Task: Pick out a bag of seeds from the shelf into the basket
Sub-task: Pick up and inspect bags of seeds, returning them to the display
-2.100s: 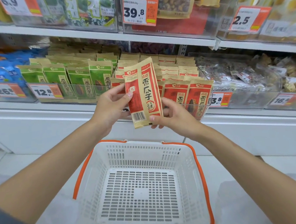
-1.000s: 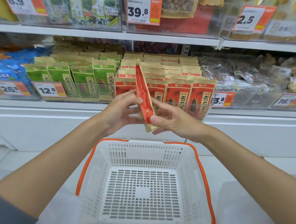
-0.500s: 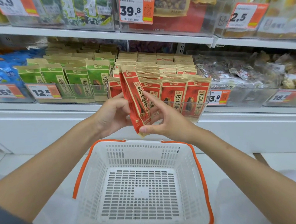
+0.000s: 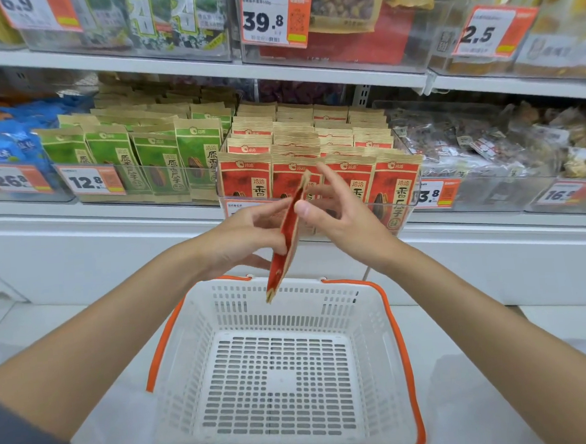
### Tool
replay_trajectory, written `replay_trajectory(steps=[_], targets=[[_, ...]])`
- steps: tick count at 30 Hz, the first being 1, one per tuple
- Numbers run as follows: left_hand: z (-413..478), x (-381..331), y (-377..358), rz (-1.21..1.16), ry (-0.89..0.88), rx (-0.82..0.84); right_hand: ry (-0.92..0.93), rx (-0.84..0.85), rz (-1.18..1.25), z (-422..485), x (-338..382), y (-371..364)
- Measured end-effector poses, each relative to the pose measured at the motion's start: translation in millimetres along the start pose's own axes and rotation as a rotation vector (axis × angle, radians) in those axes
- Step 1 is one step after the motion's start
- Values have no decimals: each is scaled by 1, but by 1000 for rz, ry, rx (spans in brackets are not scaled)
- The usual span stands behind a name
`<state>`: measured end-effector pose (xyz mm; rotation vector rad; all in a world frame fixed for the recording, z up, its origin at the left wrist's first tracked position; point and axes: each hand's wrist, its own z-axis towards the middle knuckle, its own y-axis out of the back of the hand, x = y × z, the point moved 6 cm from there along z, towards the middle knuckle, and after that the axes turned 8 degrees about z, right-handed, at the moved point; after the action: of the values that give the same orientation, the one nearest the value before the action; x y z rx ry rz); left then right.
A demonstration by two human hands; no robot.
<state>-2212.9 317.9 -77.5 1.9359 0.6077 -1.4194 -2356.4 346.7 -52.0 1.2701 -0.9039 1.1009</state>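
On my feed from the head camera, the person's arms are mostly uncovered. The left forearm (image 4: pixel 127 335) is bare up to a dark grey sleeve (image 4: pixel 13 441), which shows only at the bottom-left corner. Its fabric is plain and matte, and its hem runs slantwise across the arm. The right forearm (image 4: pixel 479 316) is bare right to the frame edge. The left hand (image 4: pixel 243 238) and right hand (image 4: pixel 350 225) are bare too, and the right thumbnail (image 4: pixel 300 208) looks short and plain. Pale whitish cloth (image 4: pixel 105 429) lies beneath the arms; whether it is clothing, I cannot tell.
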Motion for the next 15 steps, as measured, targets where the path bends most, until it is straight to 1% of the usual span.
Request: replay_trajectory(steps=[3, 7, 11, 15], targets=[[-2, 3, -7, -6, 40, 79, -28, -51, 67, 1, -1, 3], [-4, 3, -9, -43, 54, 139, -30, -77, 114, 4, -3, 5], [-1, 6, -10, -113, 85, 135, -15, -115, 105, 4, -4, 7], [0, 9, -9, -115, 88, 131, -13, -133, 109, 4, -5, 8]])
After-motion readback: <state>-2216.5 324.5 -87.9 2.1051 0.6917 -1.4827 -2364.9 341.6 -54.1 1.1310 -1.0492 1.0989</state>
